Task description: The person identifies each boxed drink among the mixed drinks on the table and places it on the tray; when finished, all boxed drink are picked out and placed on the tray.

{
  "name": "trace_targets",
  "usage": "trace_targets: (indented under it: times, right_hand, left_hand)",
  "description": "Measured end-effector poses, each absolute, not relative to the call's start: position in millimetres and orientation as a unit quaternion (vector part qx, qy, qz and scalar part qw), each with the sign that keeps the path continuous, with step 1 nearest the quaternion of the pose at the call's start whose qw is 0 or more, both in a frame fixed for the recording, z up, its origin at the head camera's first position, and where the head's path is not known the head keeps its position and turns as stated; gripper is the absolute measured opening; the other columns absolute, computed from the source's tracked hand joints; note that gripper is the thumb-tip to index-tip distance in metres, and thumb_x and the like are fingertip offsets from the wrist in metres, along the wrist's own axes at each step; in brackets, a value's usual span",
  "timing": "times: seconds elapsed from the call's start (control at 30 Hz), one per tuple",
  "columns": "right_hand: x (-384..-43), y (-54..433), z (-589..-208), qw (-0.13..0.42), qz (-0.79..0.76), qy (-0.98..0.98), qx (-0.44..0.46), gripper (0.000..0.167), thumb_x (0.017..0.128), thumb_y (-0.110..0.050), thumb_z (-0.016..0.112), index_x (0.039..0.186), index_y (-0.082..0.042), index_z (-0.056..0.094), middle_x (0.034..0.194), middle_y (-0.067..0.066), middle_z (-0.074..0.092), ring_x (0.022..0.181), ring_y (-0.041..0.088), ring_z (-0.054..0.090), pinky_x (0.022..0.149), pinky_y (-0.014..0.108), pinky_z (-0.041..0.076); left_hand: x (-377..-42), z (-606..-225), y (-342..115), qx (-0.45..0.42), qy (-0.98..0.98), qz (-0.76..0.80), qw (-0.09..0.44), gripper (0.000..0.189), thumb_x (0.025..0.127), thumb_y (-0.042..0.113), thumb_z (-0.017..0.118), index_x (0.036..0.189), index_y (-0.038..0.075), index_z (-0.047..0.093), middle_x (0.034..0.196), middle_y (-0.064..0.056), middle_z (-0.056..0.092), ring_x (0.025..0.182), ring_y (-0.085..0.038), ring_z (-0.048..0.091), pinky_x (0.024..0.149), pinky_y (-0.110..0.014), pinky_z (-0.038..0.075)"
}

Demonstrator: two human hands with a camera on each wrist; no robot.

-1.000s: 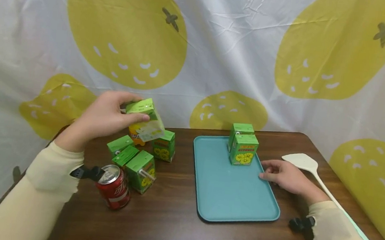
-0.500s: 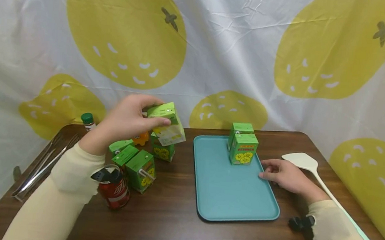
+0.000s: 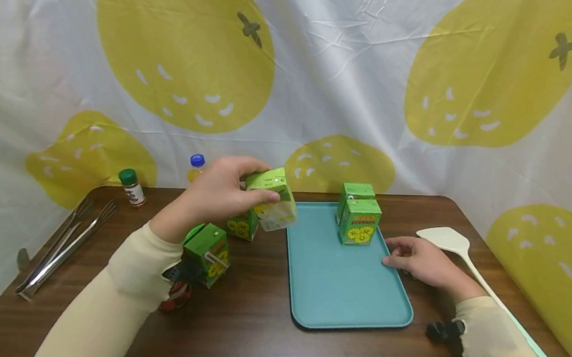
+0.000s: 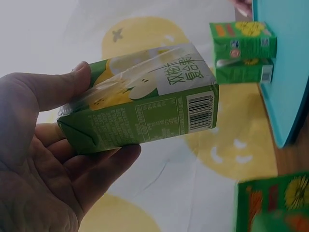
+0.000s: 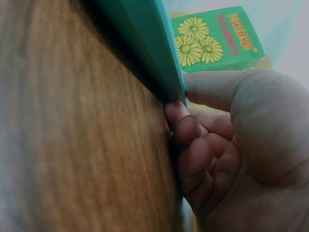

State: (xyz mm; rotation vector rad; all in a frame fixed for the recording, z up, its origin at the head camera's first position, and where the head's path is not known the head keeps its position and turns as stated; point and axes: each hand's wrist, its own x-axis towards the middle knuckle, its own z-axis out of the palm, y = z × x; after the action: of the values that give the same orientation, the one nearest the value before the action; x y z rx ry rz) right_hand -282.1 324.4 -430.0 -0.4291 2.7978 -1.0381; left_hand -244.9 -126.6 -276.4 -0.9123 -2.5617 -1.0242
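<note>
And here's the left grip (image 3: 228, 191), thumb and fingers clasped round a pale-green carton (image 3: 278, 215)! The carton pokes out past the fingertips, tilted, up in the air by the tray's (image 3: 347, 291) left edge. Over on the far side, the right grip (image 3: 420, 260) pinches the tray's right rim, thumb above, fingers curled below. It all plays out on a dark wood-grain table (image 3: 245, 335), backed by a white curtain (image 3: 320, 90) with five big yellow fruit shapes on view.

Now the count! One carton in the air; two green cartons (image 3: 359, 228) upright at the tray's far right; at least three green boxes (image 3: 211, 254) left of it, part hidden behind the arm. One red can (image 3: 178, 297), mostly covered. One spatula (image 3: 448, 239), one pair of metal tongs (image 3: 64, 250), one green-capped jar (image 3: 133, 190), one blue-capped bottle (image 3: 197, 162).
</note>
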Motion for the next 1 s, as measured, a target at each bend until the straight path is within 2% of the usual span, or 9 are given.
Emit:
trace_targets:
  times: [0.4, 0.63, 0.83, 1.0]
  right_hand:
    - [-281, 324, -430, 0.06, -0.343, 0.926, -0.145, 0.066, 0.103, -0.029, 0.082, 0.149, 0.013, 0.061, 0.097, 0.004, 0.069, 0.078, 0.019, 0.061, 0.062, 0.031, 0.049]
    - [-283, 325, -429, 0.059, -0.34, 0.928, -0.141, 0.066, 0.103, -0.03, 0.082, 0.149, 0.012, 0.061, 0.098, 0.004, 0.07, 0.078, 0.018, 0.062, 0.062, 0.031, 0.049]
    - [-283, 324, -429, 0.065, -0.341, 0.928, -0.136, 0.066, 0.103, -0.03, 0.082, 0.15, 0.011, 0.061, 0.097, 0.004, 0.07, 0.077, 0.018, 0.062, 0.062, 0.032, 0.05]
    - [-283, 323, -428, 0.064, -0.337, 0.929, -0.138, 0.066, 0.102, -0.03, 0.082, 0.149, 0.011, 0.061, 0.096, 0.004, 0.07, 0.075, 0.018, 0.061, 0.06, 0.032, 0.049]
  left_hand:
    - [-249, -304, -81, -0.339, -0.87, -0.336, 0.123, 0.04, 0.098, 0.032, 0.088, 0.127, 0.006, 0.08, 0.093, -0.001, 0.07, 0.073, -0.019, 0.056, 0.068, -0.034, 0.048]
    - [-256, -320, -53, -0.348, -0.88, -0.307, 0.1, 0.041, 0.101, 0.035, 0.085, 0.13, 0.008, 0.078, 0.1, 0.0, 0.073, 0.078, -0.016, 0.061, 0.072, -0.033, 0.051]
    - [-262, -334, -31, -0.353, -0.886, -0.289, 0.08, 0.038, 0.102, 0.037, 0.083, 0.128, 0.009, 0.077, 0.096, 0.002, 0.07, 0.078, -0.015, 0.06, 0.071, -0.031, 0.049]
    - [-267, -342, -16, -0.348, -0.889, -0.292, 0.061, 0.046, 0.103, 0.039, 0.082, 0.135, 0.008, 0.076, 0.1, 0.003, 0.071, 0.081, -0.014, 0.061, 0.073, -0.03, 0.049]
